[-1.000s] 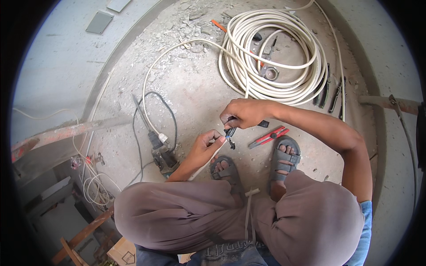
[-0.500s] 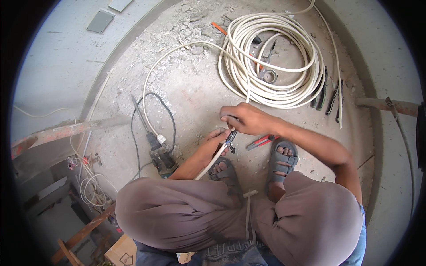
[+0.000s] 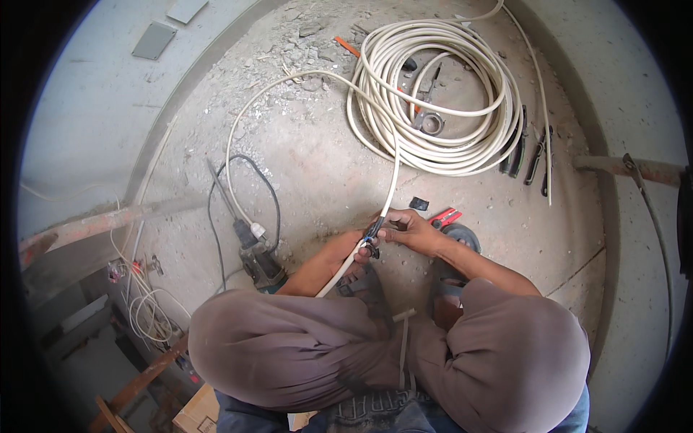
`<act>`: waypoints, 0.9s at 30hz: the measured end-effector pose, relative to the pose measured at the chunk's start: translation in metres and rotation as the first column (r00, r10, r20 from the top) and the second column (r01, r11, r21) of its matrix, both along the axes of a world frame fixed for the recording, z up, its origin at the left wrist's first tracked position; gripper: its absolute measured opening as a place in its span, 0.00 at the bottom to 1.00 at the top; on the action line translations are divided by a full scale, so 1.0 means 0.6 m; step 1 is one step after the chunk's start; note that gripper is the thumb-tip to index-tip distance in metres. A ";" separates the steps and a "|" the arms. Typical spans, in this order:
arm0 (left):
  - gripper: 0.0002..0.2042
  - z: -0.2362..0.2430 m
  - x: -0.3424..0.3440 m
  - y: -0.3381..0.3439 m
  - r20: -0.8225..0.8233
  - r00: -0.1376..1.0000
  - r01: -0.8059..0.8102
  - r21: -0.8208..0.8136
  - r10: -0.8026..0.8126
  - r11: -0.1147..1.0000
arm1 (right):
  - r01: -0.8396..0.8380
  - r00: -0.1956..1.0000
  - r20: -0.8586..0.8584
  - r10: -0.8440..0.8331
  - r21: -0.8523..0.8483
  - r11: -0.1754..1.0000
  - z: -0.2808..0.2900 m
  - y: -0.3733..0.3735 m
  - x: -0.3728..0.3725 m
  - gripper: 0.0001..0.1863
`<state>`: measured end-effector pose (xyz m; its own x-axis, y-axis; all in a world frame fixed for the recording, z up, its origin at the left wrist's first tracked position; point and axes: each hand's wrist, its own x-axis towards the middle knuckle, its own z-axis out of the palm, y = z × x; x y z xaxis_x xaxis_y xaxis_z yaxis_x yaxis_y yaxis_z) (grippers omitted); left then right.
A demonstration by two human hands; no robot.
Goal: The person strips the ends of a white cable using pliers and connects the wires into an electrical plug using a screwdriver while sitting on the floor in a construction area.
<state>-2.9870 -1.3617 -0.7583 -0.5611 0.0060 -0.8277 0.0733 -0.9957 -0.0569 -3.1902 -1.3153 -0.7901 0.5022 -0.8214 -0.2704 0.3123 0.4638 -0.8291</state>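
A white cable point(image 3: 393, 184) runs from the coil down into my hands, and a second white length point(image 3: 333, 280) leads from them toward my lap. Black wrapping point(image 3: 375, 226) covers the cable where the two lengths meet, with a bit of blue showing. My left hand point(image 3: 348, 250) is closed around the cable just below this wrapping. At the wrapped part my right hand point(image 3: 408, 232) pinches with thumb and fingers from the right side. A loose black end hangs beneath the fingers. Past my right hand lie a red-handled tool point(image 3: 445, 217) and a small black piece point(image 3: 419, 203).
The large cable coil point(image 3: 433, 162) lies ahead on the dusty floor, with tools inside it. Black-handled tools point(image 3: 535, 160) sit to its right. A corded power tool point(image 3: 260, 263) lies at left. Rubble point(image 3: 310, 47) is scattered at the far wall, and thin wires point(image 3: 151, 314) tangle at far left.
My right hand has come down along the cable to the wrapped part beside my left hand. The small black piece on the floor now shows. My left hand keeps its hold.
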 end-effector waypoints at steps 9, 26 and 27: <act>0.12 0.077 -0.018 -0.016 0.146 0.989 0.062 -0.177 -0.036 0.982 | 0.076 0.980 -0.163 -0.118 -0.242 0.967 0.032 -0.016 -0.019 0.06; 0.10 0.096 0.010 0.001 0.152 0.976 0.215 -0.571 -0.156 0.792 | 0.080 0.951 -0.296 -0.090 -0.046 0.996 0.091 0.019 -0.025 0.09; 0.10 0.092 0.013 0.001 0.125 0.982 0.185 -0.517 -0.140 0.836 | 0.083 0.949 -0.304 -0.089 -0.033 0.996 0.090 0.023 -0.024 0.10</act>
